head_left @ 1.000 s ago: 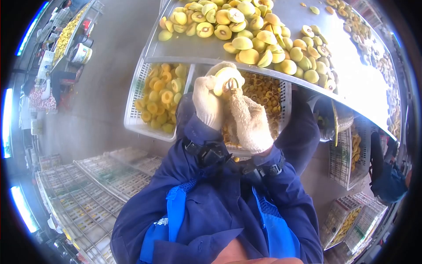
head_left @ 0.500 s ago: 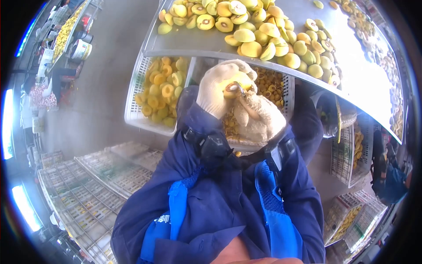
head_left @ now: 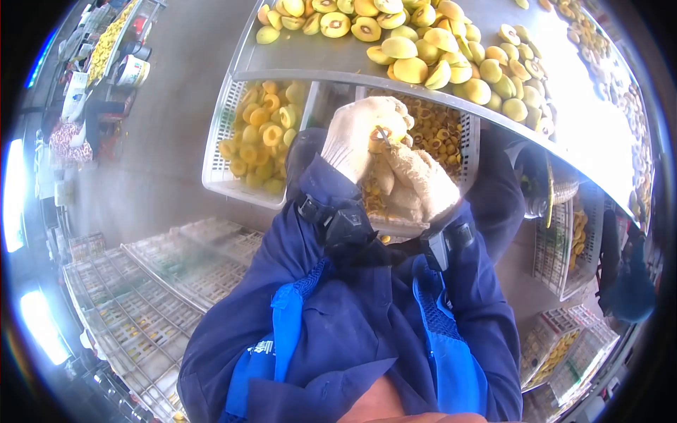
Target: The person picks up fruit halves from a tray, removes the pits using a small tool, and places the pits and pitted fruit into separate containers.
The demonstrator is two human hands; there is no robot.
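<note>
Head view, left fingers point(head_left: 392, 111) clamped on one fruit point(head_left: 376, 144), right fingers point(head_left: 409, 163) on one tool point(head_left: 383, 135).

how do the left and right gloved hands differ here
The left hand cups a fruit half, while the right hand grips a metal tool against it. The left hand's glove looks smoother; the right hand's looks fuzzier. The left hand sits higher in the view than the right hand. Both are pale-gloved.
</note>
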